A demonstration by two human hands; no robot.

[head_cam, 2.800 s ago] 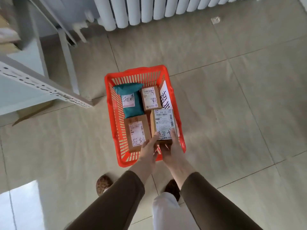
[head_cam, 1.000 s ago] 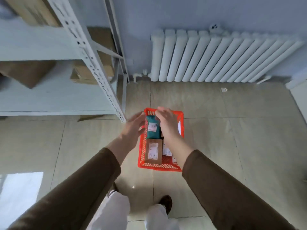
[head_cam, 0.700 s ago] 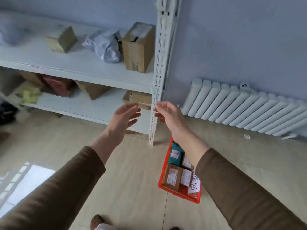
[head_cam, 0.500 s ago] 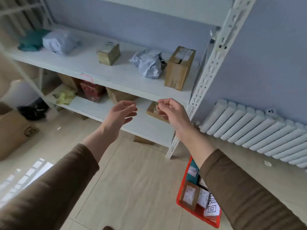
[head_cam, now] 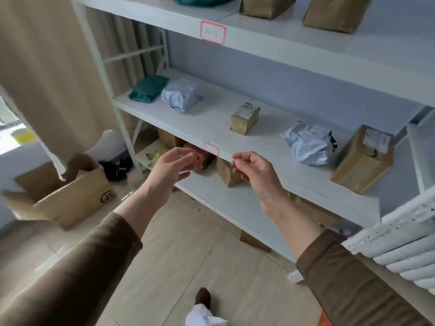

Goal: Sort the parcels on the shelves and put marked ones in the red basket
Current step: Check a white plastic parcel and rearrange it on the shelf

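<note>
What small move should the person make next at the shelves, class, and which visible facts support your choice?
Probably reach forward to the small brown box on the middle shelf and turn it to check for a mark. Both the left hand and right hand are empty, fingers loosely curled, raised just before that shelf's front edge, and the box stands nearest ahead of them.

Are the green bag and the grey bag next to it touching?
Touching. The head view shows the green bag and the grey bag pressed side by side, no gap.
</note>
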